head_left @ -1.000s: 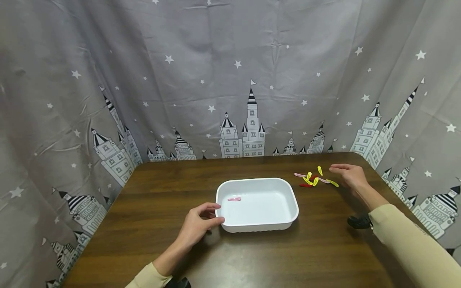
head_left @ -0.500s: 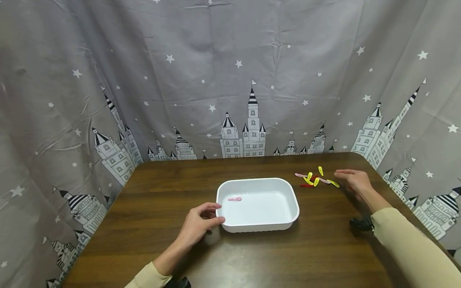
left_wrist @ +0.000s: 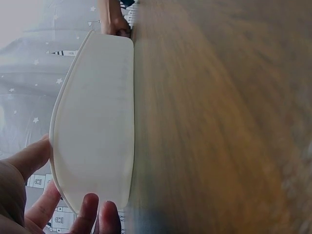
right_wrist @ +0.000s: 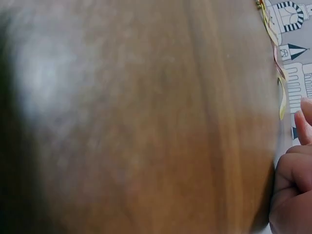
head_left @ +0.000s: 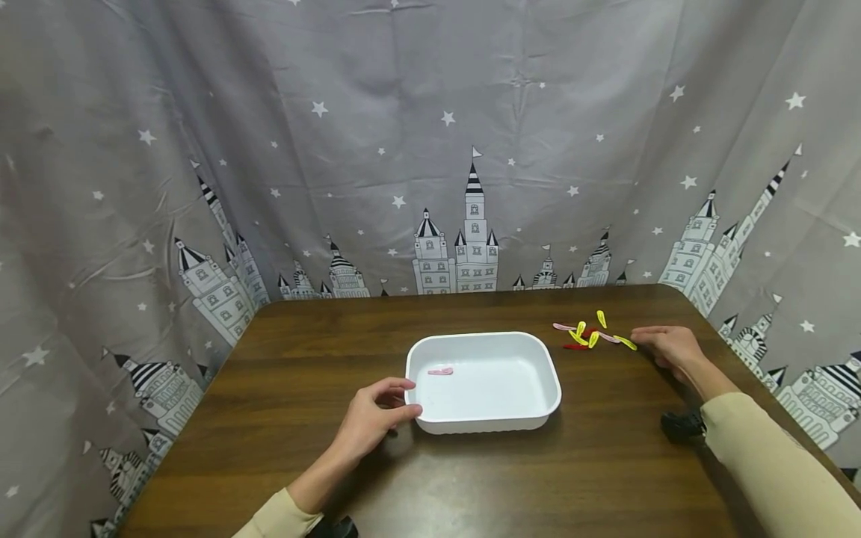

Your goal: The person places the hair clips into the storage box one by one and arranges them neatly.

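Note:
My left hand (head_left: pixel 371 418) grips the left end of a white plastic tray (head_left: pixel 486 426), with thumb and index finger at the rim. In the left wrist view, the fingers (left_wrist: pixel 87 214) lie along the tray's outer wall. A pink hair clip (head_left: pixel 440 371) lies inside the tray, toward its left. To the right, my right hand (head_left: pixel 673 350) is low over the table beside a loose pile of hair clips. Its fingertips are close to a yellow hair clip (head_left: pixel 625 343) at the pile's right end; the right wrist view shows that clip apart from the fingers.
Several yellow, pink and red clips make up the pile, among them a yellow clip (head_left: pixel 602 319) at the back and a red clip (head_left: pixel 575 347) in front. The brown wooden table (head_left: pixel 323 344) ends at a grey curtain (head_left: pixel 350 149) printed with castles and stars.
My right hand has moved a little right and lower, toward the table beside the pile. The left hand and tray stay in place.

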Action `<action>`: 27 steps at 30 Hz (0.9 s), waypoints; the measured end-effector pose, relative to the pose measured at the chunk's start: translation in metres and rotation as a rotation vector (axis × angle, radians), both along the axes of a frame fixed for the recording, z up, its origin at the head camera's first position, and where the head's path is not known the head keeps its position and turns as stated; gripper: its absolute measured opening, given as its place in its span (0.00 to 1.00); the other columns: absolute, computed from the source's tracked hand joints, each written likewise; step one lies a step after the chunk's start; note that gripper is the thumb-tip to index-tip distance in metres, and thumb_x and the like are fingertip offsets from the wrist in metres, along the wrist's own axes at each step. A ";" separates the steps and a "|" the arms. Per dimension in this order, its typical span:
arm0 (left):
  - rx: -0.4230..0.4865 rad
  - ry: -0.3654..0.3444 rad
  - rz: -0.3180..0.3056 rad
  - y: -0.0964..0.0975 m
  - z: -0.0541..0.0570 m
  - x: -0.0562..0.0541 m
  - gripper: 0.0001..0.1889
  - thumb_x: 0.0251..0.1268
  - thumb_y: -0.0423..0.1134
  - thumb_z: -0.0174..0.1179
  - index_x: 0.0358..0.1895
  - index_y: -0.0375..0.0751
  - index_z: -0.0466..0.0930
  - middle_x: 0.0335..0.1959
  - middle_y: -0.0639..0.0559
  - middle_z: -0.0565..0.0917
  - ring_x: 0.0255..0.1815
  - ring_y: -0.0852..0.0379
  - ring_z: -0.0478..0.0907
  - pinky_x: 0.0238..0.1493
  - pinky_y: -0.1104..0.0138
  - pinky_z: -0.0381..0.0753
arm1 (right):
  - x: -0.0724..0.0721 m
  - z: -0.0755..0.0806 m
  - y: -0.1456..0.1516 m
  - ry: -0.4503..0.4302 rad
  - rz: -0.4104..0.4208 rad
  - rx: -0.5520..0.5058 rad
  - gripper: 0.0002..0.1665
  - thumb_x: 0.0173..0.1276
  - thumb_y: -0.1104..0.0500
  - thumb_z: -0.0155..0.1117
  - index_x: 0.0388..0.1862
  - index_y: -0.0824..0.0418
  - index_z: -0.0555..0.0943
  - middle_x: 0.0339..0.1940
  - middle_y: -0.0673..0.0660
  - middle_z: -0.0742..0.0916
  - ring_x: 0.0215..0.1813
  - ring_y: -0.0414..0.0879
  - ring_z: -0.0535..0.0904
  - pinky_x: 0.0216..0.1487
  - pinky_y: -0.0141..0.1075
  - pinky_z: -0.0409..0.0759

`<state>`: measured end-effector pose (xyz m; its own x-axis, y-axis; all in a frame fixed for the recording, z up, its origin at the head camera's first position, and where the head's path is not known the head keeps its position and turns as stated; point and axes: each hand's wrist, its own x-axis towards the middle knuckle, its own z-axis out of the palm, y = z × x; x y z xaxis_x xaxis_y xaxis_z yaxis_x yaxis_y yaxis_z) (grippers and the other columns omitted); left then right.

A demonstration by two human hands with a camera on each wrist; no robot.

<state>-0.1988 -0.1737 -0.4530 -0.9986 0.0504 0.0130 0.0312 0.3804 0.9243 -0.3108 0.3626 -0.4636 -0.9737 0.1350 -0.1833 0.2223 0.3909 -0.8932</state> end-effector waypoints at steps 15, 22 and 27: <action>-0.012 0.000 0.009 0.000 0.001 0.000 0.19 0.52 0.40 0.78 0.49 0.43 0.87 0.39 0.48 0.86 0.40 0.54 0.81 0.30 0.66 0.81 | -0.004 -0.004 -0.002 0.004 0.088 0.033 0.32 0.67 0.58 0.69 0.62 0.79 0.74 0.09 0.37 0.66 0.12 0.33 0.59 0.15 0.30 0.62; -0.025 0.013 0.004 0.001 0.000 0.000 0.19 0.52 0.39 0.77 0.49 0.44 0.87 0.40 0.48 0.86 0.40 0.56 0.81 0.37 0.66 0.80 | -0.006 -0.005 -0.001 0.003 0.073 0.095 0.28 0.66 0.59 0.69 0.59 0.78 0.77 0.10 0.39 0.68 0.11 0.33 0.59 0.14 0.30 0.63; -0.035 0.013 0.004 0.001 0.001 0.000 0.19 0.52 0.40 0.77 0.49 0.44 0.87 0.40 0.49 0.86 0.40 0.57 0.81 0.40 0.66 0.79 | -0.003 -0.004 -0.002 -0.001 0.076 0.093 0.26 0.66 0.60 0.68 0.56 0.79 0.79 0.10 0.39 0.69 0.12 0.34 0.59 0.14 0.31 0.63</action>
